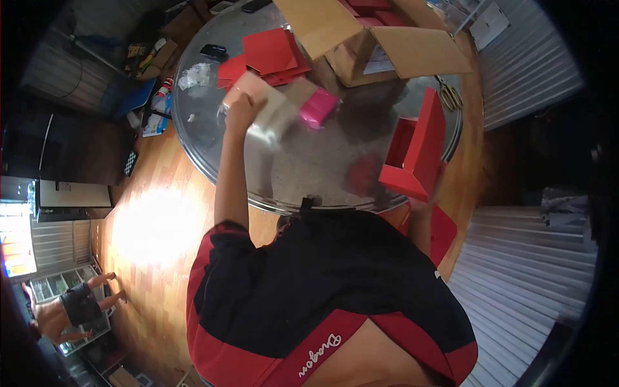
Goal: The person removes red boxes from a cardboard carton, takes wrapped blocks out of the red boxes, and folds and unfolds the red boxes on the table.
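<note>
My left hand (241,113) is closed at the edge of a pale, shiny flat packet (271,116), smeared by motion, above the round table. Just right of that packet lies a bright pink wrapped bundle (320,108). On the right, my right hand (425,198) grips the near end of a red cardboard box (422,155), which is tilted with its inside facing left; the fingers are partly hidden behind it. Beyond my left hand, several flat red card pieces (271,51) lie stacked on the table.
The round metal table (296,168) carries a large open carton (361,58) with red items inside, scissors (449,95), crumpled clear plastic (195,76) and a small black object (213,50). A red panel (445,235) sits low at right. Another person (74,309) is far left.
</note>
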Demonstrator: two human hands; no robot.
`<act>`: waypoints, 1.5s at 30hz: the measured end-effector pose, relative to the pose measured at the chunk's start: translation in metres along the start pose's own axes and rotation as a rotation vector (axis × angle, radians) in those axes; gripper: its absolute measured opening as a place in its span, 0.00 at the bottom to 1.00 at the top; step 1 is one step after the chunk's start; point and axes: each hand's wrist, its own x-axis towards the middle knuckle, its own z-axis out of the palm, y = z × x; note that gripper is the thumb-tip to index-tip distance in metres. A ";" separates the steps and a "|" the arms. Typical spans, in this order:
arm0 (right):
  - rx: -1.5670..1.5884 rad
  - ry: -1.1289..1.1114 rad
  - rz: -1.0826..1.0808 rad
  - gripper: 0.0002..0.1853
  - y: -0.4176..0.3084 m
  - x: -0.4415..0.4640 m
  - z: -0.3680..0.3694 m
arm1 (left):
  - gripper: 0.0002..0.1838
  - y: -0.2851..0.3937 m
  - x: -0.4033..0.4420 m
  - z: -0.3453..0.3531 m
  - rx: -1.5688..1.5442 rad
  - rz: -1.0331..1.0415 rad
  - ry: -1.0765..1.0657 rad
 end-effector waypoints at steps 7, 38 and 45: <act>0.072 -0.167 -0.050 0.23 0.008 -0.019 0.023 | 0.29 0.032 -0.019 -0.004 0.126 -0.095 0.054; -1.750 0.226 -0.591 0.22 0.084 0.002 0.134 | 0.44 0.169 -0.168 0.007 -0.883 0.238 -0.175; -1.911 -0.037 -0.725 0.34 0.096 -0.001 0.132 | 0.55 0.169 -0.164 0.002 -0.876 0.269 -0.036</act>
